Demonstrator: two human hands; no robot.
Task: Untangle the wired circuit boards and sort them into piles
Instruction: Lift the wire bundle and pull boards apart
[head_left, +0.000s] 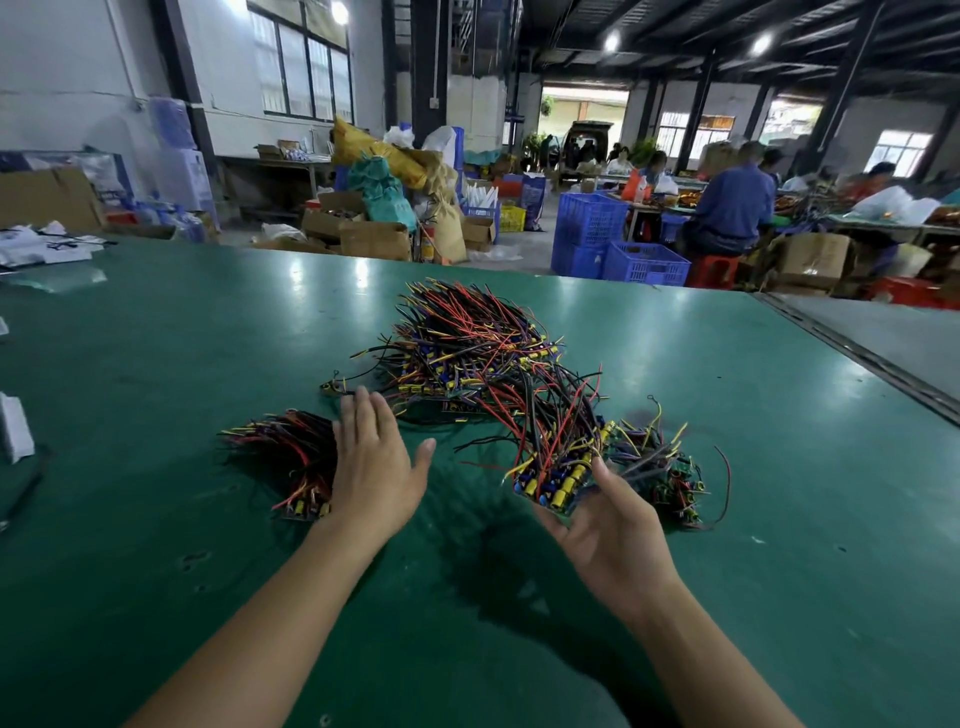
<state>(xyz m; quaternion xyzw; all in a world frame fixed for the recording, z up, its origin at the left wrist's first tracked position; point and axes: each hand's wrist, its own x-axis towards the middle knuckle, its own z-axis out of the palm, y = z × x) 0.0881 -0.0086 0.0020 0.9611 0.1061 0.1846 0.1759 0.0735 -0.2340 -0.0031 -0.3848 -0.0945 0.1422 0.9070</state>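
Several blue crates (644, 262) (contents unclear) beyond boards (467, 353)

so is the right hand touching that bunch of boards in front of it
Touching. The head view shows the bunch of boards lying on the fingers of the right hand, with the thumb pressed against its edge.

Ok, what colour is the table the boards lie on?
Dark green table, glossy with light reflections; the head view shows it.

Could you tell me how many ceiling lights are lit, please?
3: a light top left above the windows, two lights upper right; others may be hidden.
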